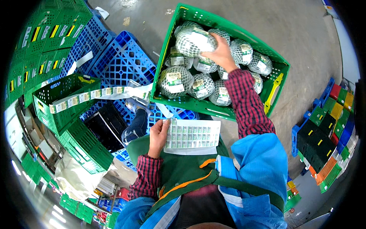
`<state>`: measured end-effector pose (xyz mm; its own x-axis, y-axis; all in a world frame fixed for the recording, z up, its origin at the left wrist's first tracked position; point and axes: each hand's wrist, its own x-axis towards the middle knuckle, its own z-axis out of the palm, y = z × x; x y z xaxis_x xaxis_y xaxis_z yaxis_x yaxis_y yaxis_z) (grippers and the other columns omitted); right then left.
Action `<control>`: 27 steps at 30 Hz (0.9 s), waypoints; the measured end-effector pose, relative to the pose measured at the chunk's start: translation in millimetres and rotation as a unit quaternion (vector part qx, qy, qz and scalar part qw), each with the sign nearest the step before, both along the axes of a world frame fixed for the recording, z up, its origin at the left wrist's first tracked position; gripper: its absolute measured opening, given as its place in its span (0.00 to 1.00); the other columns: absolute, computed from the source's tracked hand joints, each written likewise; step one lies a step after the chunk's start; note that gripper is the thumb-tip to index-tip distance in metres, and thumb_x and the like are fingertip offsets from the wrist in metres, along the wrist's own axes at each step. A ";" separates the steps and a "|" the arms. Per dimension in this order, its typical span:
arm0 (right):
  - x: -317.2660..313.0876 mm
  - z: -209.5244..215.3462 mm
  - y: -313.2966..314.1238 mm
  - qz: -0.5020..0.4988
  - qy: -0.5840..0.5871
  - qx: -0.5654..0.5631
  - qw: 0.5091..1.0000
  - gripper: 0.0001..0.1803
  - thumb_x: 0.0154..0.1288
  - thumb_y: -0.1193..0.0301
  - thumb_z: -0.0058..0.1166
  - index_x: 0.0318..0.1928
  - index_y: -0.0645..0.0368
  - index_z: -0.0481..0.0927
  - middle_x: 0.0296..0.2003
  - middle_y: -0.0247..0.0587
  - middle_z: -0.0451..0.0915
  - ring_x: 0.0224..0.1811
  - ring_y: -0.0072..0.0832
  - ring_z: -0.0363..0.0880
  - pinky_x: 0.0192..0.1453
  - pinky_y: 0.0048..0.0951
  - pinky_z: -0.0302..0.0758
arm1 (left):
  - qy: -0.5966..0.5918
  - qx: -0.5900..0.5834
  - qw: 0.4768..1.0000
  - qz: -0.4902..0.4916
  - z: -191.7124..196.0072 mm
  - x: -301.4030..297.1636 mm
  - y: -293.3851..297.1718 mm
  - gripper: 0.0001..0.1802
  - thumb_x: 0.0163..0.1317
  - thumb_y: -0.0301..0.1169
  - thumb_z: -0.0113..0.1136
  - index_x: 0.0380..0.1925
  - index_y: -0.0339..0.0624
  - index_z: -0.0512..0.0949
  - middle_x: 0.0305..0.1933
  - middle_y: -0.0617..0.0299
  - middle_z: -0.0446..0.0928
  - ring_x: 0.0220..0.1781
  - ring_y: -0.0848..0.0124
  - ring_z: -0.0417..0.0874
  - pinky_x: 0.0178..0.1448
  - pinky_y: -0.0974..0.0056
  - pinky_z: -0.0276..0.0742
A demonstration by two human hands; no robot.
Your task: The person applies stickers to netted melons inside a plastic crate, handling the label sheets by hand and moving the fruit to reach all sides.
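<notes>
My left hand (157,139) pinches the left edge of a white sheet of labels (192,134), printed in several rows, in front of my apron. My right hand (222,54) is closed on the right side of a round fruit in a white foam net (189,42), lifted over the far left part of a green crate (232,111). Inside the crate lie several more netted fruits (175,82), many with a green-and-white label on them. The held fruit carries a pale label on top, and my thumb is partly hidden.
A long strip of labels (85,96) hangs between a smaller green crate (45,88) and the big crate's left side. Blue pallets (122,57) lie at the left under a black crate (105,124). Green crates (36,42) are stacked far left; coloured crates (320,131) stand right.
</notes>
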<state>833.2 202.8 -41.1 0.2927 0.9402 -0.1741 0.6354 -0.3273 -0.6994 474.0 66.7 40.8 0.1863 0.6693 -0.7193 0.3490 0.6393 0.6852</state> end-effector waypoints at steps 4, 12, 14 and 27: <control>31.0 36.2 -51.3 -0.036 -0.030 0.057 0.997 0.47 0.37 0.63 0.75 0.61 0.59 0.68 0.54 0.50 0.70 0.58 0.45 0.69 0.63 0.40 0.66 | 0.008 -0.013 1.000 -0.002 8.0 3.2 -2.3 0.14 0.70 0.36 0.54 0.35 0.34 0.78 0.27 0.72 0.76 0.29 0.85 0.68 0.32 0.75 0.65; 107.6 36.4 -152.4 -0.117 -0.325 -0.116 0.931 0.53 0.38 0.65 0.76 0.65 0.57 0.60 0.65 0.56 0.57 0.68 0.51 0.56 0.67 0.49 0.60 | -0.023 0.046 0.996 -0.078 11.4 16.7 4.4 0.15 0.72 0.36 0.49 0.39 0.33 0.77 0.26 0.67 0.74 0.31 0.82 0.68 0.35 0.71 0.67; 101.4 41.2 -155.9 -0.079 -0.363 -0.204 0.906 0.53 0.40 0.64 0.74 0.67 0.56 0.58 0.67 0.61 0.53 0.70 0.55 0.52 0.68 0.50 0.59 | -0.007 0.104 0.989 -0.100 9.1 21.2 4.5 0.16 0.73 0.35 0.46 0.39 0.30 0.75 0.24 0.62 0.70 0.30 0.80 0.67 0.35 0.69 0.68; -120.2 96.0 -120.5 0.242 0.195 -0.019 0.950 0.10 0.55 0.69 0.61 0.38 0.58 0.80 0.33 0.42 0.76 0.35 0.38 0.78 0.38 0.36 0.74 | -0.052 0.065 0.992 -0.098 20.8 35.1 18.0 0.20 0.75 0.39 0.42 0.35 0.32 0.74 0.24 0.67 0.68 0.30 0.81 0.64 0.33 0.70 0.65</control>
